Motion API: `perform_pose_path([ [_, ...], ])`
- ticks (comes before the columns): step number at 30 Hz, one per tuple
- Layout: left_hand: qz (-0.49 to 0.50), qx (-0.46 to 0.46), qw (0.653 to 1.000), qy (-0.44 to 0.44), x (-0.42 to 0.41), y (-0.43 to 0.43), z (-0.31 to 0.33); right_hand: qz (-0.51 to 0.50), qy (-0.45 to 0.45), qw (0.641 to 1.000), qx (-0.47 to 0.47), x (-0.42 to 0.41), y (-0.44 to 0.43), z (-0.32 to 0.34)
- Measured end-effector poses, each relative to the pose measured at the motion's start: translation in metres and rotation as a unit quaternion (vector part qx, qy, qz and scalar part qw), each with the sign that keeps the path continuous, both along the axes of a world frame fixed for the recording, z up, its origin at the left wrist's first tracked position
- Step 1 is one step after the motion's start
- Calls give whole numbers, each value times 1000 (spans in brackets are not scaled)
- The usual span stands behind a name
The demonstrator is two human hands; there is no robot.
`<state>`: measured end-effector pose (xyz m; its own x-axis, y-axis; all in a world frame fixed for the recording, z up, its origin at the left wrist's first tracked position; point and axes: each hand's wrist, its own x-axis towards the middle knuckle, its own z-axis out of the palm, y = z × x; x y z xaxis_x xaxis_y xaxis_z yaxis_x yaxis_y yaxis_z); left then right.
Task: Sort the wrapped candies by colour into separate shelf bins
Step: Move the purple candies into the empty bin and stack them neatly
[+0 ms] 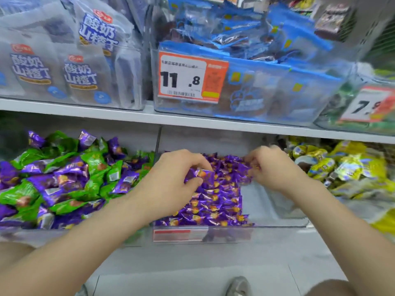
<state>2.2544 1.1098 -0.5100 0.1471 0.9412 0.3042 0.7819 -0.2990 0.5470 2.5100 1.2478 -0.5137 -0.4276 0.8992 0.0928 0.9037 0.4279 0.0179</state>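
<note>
Head view: my left hand (171, 176) pinches a purple candy (203, 175) over the middle bin (273, 206). My right hand (273, 167) is blurred in the purple pile (213, 207), grip unclear. A loose pinch could drop the candy left, back into the mixed green-and-purple bin (42, 236).

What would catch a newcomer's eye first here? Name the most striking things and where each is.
First, the orange price tag reading 11.8, up on the upper shelf. Below it, the left hand pinches a purple candy over the central pile of purple candies, the blurred right hand beside it. Left lies a mixed green and purple heap; right, yellow candies.
</note>
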Motion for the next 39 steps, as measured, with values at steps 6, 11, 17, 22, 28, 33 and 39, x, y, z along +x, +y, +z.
perform_pose_path([
  [6, -7, -46, 998, 51, 20, 15, -12, -21, -88, 995, -47, 5, 4, -21],
  [11, -6, -44, 996, 75, 25, 19, -16, -6, -126, 991, -48, 4, 7, -29],
  [17, -8, -46, 995, 85, 28, 19, -18, -7, -102, 992, -78, 6, 9, -34],
  [22, -11, -60, 995, 79, 30, 17, -19, -3, -78, 995, -56, 7, 13, -40],
  [28, 12, -84, 996, 28, 31, 17, -24, -3, -51, 998, -48, 10, 17, -35],
  [33, 22, -84, 996, -30, 33, 21, -22, 60, 215, 971, -84, 1, -12, -8],
  [39, -5, -67, 990, -124, 44, 21, -10, 139, 343, 868, -330, 0, -51, 13],
])
